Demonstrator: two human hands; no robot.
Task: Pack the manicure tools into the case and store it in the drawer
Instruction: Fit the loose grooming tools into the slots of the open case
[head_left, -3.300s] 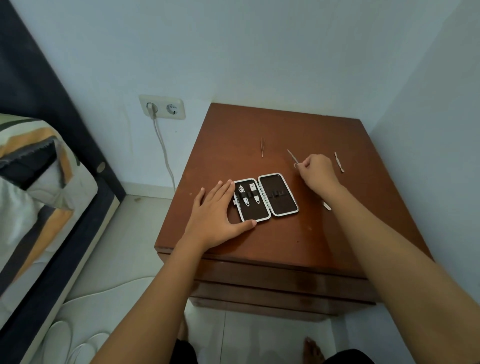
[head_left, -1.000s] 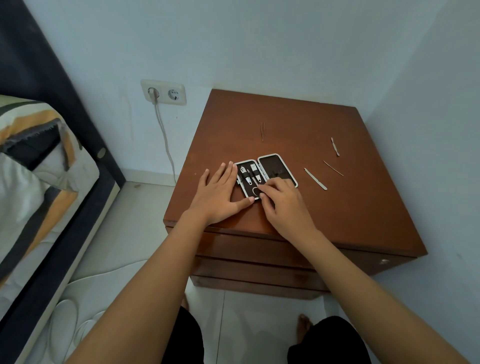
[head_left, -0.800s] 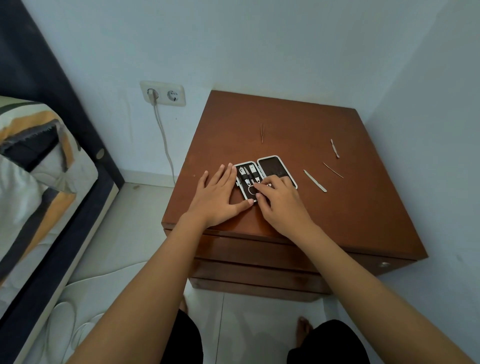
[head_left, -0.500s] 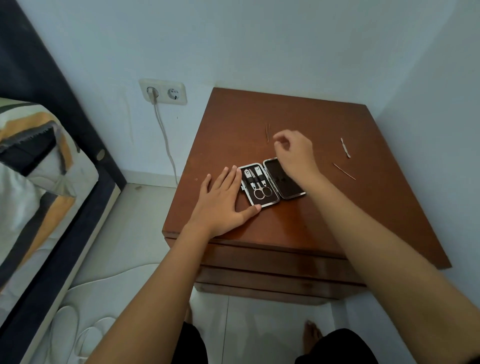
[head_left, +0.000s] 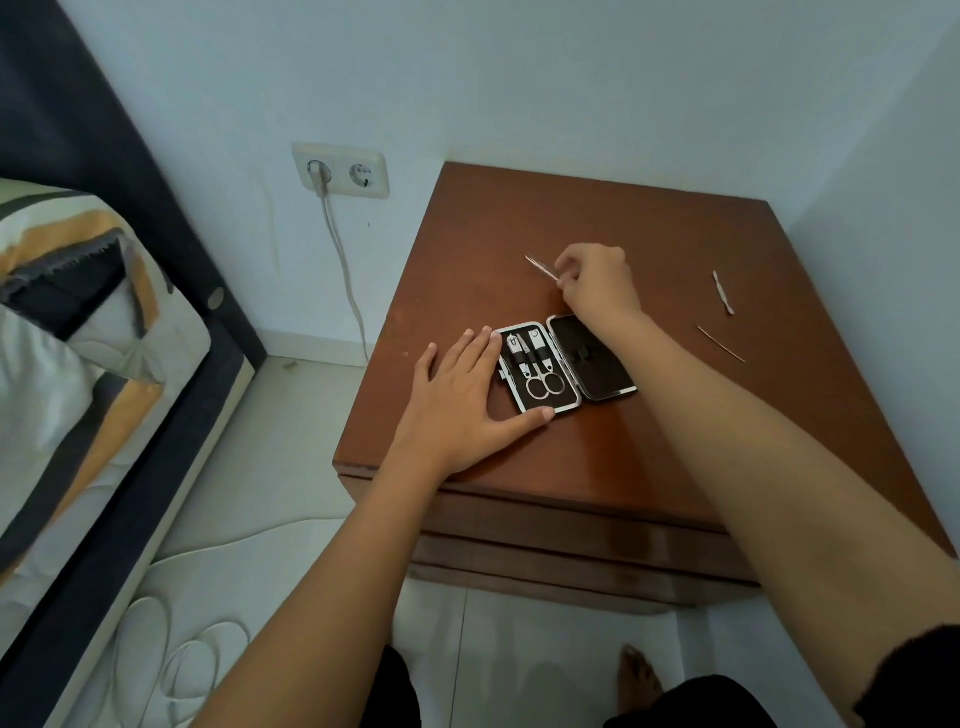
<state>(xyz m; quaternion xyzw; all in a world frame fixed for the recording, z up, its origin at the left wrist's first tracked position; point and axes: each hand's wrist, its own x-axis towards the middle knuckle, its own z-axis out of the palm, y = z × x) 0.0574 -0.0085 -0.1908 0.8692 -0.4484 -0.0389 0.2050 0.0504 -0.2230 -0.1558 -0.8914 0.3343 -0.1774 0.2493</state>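
Observation:
An open manicure case (head_left: 566, 366) lies on the brown nightstand (head_left: 649, 457). Its left half holds scissors (head_left: 543, 383) and two small clippers; its right half is partly covered by my forearm. My left hand (head_left: 462, 402) lies flat beside the case, thumb against its front edge. Behind the case, my right hand (head_left: 597, 283) pinches the end of thin metal tweezers (head_left: 540, 267), whose tip points left and away. Two more thin metal tools lie at the right: a cuticle pusher (head_left: 722, 292) and a fine pick (head_left: 721, 343).
The nightstand stands in a corner with walls behind and to the right; its drawer fronts (head_left: 571, 551) are closed. A wall socket (head_left: 340, 170) with a plugged cable is to the left. A bed (head_left: 78, 364) fills the left side. My foot (head_left: 636, 680) is below.
My right hand left the case, where it had seated the scissors, reached back and took hold of the tweezers. The left hand stayed by the case. A flat file near the case is out of sight.

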